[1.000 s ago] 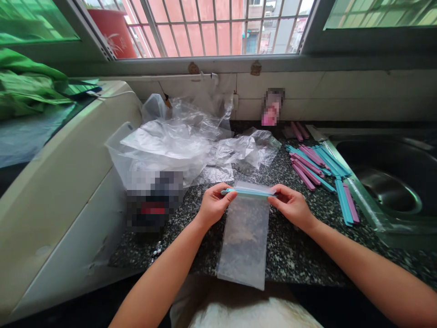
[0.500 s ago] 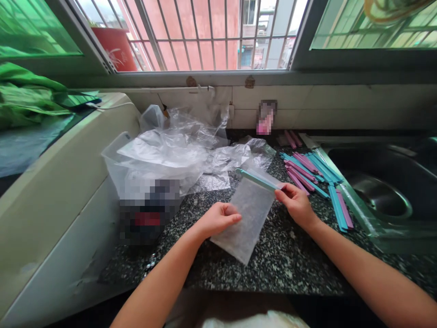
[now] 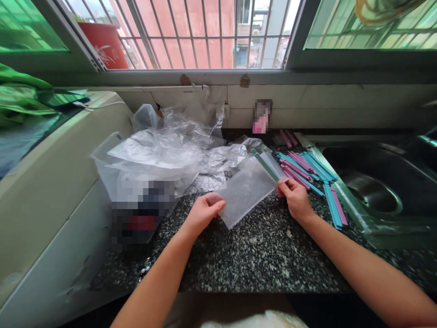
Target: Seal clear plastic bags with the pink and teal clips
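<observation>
A translucent plastic bag [image 3: 247,189] is stretched between my two hands above the speckled counter. My left hand [image 3: 205,209] pinches the bag's lower left corner between thumb and fingers. A teal sealing clip [image 3: 265,166] lies across the bag near its upper right end. My right hand [image 3: 296,198] is closed on the near end of that clip and the bag's edge. To the right of the bag, pink and blue clips [image 3: 300,166] lie in a loose pile beside the sink.
Crumpled clear plastic bags [image 3: 160,150] cover the back left of the counter [image 3: 252,259]. A metal sink [image 3: 375,182] is at the right. A blurred dark object [image 3: 143,214] sits front left, and a blurred pink item [image 3: 262,116] leans on the tiled wall.
The bag has turned, its free bottom end swinging left and up, and the clip now slants more steeply. My left hand has moved left and slightly up with the corner.
</observation>
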A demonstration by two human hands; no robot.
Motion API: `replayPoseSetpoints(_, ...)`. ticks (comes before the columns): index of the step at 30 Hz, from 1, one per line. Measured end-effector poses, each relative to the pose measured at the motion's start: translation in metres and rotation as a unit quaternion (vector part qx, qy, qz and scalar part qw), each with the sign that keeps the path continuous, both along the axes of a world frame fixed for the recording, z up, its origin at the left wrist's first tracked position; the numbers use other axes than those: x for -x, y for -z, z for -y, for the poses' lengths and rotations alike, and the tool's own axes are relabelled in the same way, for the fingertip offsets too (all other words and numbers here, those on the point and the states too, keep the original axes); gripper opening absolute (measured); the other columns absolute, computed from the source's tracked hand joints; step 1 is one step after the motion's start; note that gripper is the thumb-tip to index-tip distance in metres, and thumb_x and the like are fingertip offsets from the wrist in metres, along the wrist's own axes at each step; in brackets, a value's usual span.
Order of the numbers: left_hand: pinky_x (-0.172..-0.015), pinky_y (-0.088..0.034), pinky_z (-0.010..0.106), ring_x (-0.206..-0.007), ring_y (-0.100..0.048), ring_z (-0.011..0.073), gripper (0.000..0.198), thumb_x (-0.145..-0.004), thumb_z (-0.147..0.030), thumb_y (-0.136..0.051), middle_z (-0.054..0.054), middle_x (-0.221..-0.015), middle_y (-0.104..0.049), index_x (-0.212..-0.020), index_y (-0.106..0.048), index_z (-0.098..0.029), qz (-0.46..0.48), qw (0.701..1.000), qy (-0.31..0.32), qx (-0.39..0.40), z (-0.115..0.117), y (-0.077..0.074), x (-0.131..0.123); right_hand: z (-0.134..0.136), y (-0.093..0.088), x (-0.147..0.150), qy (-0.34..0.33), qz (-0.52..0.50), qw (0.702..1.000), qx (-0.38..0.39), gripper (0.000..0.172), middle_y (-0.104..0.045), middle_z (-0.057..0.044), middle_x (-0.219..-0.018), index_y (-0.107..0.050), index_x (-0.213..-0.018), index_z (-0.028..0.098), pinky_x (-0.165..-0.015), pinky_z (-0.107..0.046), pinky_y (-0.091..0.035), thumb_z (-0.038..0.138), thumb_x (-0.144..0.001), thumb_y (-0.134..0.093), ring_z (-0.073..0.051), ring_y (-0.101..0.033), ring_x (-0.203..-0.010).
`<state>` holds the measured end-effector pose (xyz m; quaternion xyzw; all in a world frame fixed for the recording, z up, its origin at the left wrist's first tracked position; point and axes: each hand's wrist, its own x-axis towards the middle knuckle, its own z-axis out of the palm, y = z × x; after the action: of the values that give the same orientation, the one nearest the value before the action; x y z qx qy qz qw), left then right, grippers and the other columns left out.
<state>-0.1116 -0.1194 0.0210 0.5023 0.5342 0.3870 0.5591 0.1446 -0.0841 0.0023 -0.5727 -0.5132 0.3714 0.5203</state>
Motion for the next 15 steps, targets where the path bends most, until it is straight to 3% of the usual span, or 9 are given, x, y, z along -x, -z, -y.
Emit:
replayPoseSetpoints(3,-0.049,-0.034,0.019,-0.05,-0.042,0.007,0.026,-0.06,-0.038,-0.065,-0.005,-0.053,-0.049,-0.064,-0.055,-0.014,0.068,0.986,-0.143,-0.06,-0.005,0.007,0.0,0.002,0.0,0.002,-0.049,0.029,0.998,0.022,0.034,-0.051,0.002,-0.056,-0.053,-0.068,0.018,-0.052,-0.024,-0.04,0.051,-0.066,-0.061,-0.012,-0.046,-0.053)
replayPoseSetpoints(5,-0.05,-0.035,0.018,-0.051,-0.044,0.0068,0.028,-0.059,-0.038,-0.066,-0.005,-0.056,-0.051,-0.068,-0.055,-0.014,0.101,0.972,-0.2,-0.069,-0.007,0.012,0.0,0.004,-0.002,0.003,-0.091,0.054,0.994,0.036,0.033,-0.057,0.001,-0.061,-0.055,-0.072,0.017,-0.055,-0.025,-0.042,0.048,-0.065,-0.063,-0.013,-0.051,-0.057)
replayPoseSetpoints(10,-0.047,-0.037,0.02,-0.048,-0.046,0.0083,0.032,-0.063,-0.044,-0.063,-0.004,-0.06,-0.055,-0.079,-0.053,-0.018,0.103,0.968,-0.222,-0.056,-0.007,0.015,-0.002,0.009,-0.007,0.004,-0.142,0.104,0.983,0.05,0.027,-0.062,-0.001,-0.066,-0.058,-0.071,0.016,-0.058,-0.026,-0.044,0.042,-0.065,-0.064,-0.015,-0.055,-0.061)
replayPoseSetpoints(15,-0.059,-0.04,0.021,-0.06,-0.05,0.0105,0.026,-0.068,-0.041,-0.06,-0.002,-0.063,-0.055,-0.072,-0.056,-0.016,-0.002,0.963,-0.223,-0.152,-0.008,0.013,-0.002,0.012,-0.014,0.006,-0.154,0.138,0.976,0.074,0.026,-0.059,0.0,-0.06,-0.059,-0.069,0.014,-0.052,-0.024,-0.04,0.04,-0.065,-0.062,-0.013,-0.052,-0.055)
